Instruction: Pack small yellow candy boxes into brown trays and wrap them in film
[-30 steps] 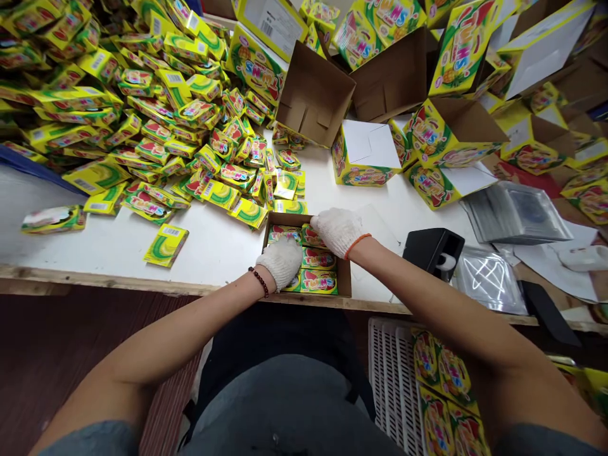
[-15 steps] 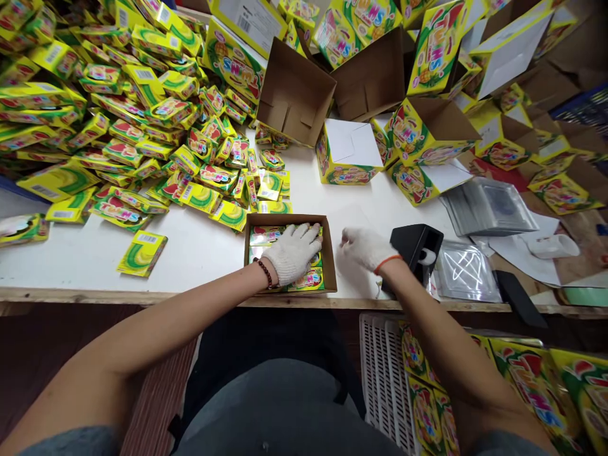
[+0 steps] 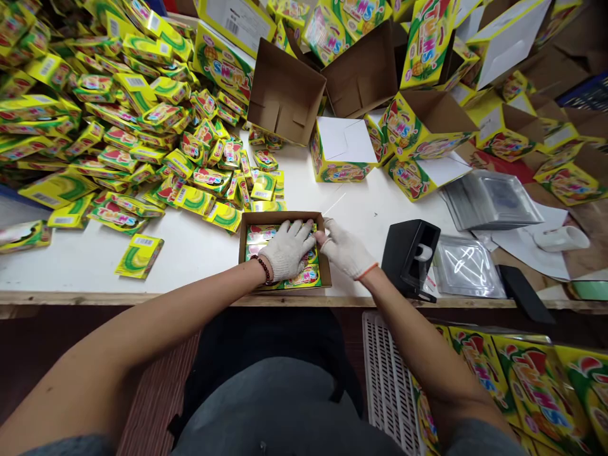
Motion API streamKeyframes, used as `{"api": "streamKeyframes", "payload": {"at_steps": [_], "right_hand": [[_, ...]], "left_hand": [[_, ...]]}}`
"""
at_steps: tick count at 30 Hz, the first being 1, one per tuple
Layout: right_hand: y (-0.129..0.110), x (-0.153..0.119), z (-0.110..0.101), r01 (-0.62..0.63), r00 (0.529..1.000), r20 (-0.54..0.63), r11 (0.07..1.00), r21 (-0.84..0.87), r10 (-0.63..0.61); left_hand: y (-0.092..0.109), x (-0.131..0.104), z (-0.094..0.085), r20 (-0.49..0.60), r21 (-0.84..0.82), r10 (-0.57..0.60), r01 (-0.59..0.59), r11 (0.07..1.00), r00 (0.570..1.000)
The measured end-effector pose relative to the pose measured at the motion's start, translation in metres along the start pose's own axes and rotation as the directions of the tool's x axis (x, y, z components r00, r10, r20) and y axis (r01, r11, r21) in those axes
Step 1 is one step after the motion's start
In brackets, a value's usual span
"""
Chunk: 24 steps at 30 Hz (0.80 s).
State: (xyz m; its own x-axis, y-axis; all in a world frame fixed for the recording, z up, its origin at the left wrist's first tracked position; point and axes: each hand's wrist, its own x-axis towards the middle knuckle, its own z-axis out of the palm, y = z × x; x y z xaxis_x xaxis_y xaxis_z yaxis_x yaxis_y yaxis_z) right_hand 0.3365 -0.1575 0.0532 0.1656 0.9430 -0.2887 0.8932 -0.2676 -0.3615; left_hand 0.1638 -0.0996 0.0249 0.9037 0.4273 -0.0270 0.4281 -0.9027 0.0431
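My left hand (image 3: 287, 252), in a white knitted glove, lies with its fingers stretched out across small yellow-green candy packs (image 3: 304, 277). These sit in rows inside an open brown-walled display box (image 3: 243, 237) at the table's front edge. At the box's right wall is my right hand (image 3: 346, 250), also gloved, thumb and fingers drawn together by the rim. Whatever is between those fingertips is too small to make out. A thin pale line (image 3: 335, 204) shows on the table just beyond them. To the right of this hand stands a black tape dispenser (image 3: 411, 256).
Loose candy packs (image 3: 133, 126) are heaped on the left, with a single pack (image 3: 139, 256) nearer the edge. Cartons (image 3: 287, 92) stand along the back. Clear plastic trays (image 3: 494, 199) are stacked at right. Below the table edge is a white crate (image 3: 387, 380) beside filled boxes (image 3: 532, 373).
My right hand has moved left from near the tape dispenser to the box's right rim. My left hand stays on the packs. The whole view has shifted slightly.
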Motion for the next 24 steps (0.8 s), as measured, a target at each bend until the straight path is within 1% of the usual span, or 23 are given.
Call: {"api": "streamKeyframes", "payload": {"at_steps": [2,4,7,10,12,15,16,17,18,19,21,23,24], "right_hand": [[-0.015,-0.005,0.011,-0.04,0.999,0.03,0.998,-0.054,0.042],[-0.023,-0.01,0.02,-0.066,0.996,0.048,0.992,-0.111,0.072],[-0.026,-0.015,0.025,-0.037,0.996,0.07,0.991,-0.127,0.047],[-0.024,-0.018,0.023,-0.037,0.996,0.076,0.992,-0.12,0.046],[-0.019,-0.017,0.023,-0.028,0.998,0.061,0.997,-0.066,0.032],[-0.003,-0.012,0.027,0.061,0.998,-0.005,0.984,0.167,-0.061],[0.003,-0.01,0.029,0.084,0.996,-0.037,0.97,0.227,-0.077],[0.01,-0.008,0.033,0.085,0.996,-0.058,0.965,0.249,-0.072],[0.017,-0.006,0.037,0.063,0.997,-0.062,0.973,0.221,-0.051],[0.023,-0.005,0.04,0.028,0.998,-0.052,0.988,0.151,-0.02],[0.034,-0.002,0.045,-0.047,0.999,0.007,0.998,-0.029,0.047],[0.045,0.0,0.043,-0.134,0.988,0.053,0.98,-0.146,0.143],[0.049,0.0,0.039,-0.178,0.98,0.054,0.971,-0.161,0.189]], "left_hand": [[0.0,-0.004,0.0,-0.007,0.008,0.01,-0.01,1.0,1.0],[-0.001,-0.009,0.0,-0.009,0.019,0.039,-0.039,0.999,0.999],[-0.001,-0.012,-0.002,0.018,0.036,0.072,-0.073,0.997,0.997],[0.001,-0.007,-0.005,0.043,0.036,0.056,-0.058,0.998,0.998],[0.003,-0.002,-0.006,0.05,0.029,0.032,-0.033,0.999,0.998],[0.004,0.003,-0.003,0.031,0.045,-0.023,0.022,0.999,0.999],[0.004,0.004,-0.001,0.014,0.059,-0.037,0.036,0.998,0.999],[0.004,0.004,0.0,-0.005,0.074,-0.047,0.047,0.996,0.999],[0.004,0.005,0.001,-0.019,0.089,-0.051,0.052,0.995,0.999],[0.003,0.005,0.002,-0.025,0.099,-0.049,0.051,0.994,0.998],[0.003,0.005,0.001,-0.016,0.105,-0.045,0.047,0.993,0.999],[0.004,0.005,-0.001,-0.003,0.102,-0.051,0.051,0.993,0.999],[0.004,0.006,-0.002,-0.003,0.097,-0.058,0.058,0.994,0.998]]}}
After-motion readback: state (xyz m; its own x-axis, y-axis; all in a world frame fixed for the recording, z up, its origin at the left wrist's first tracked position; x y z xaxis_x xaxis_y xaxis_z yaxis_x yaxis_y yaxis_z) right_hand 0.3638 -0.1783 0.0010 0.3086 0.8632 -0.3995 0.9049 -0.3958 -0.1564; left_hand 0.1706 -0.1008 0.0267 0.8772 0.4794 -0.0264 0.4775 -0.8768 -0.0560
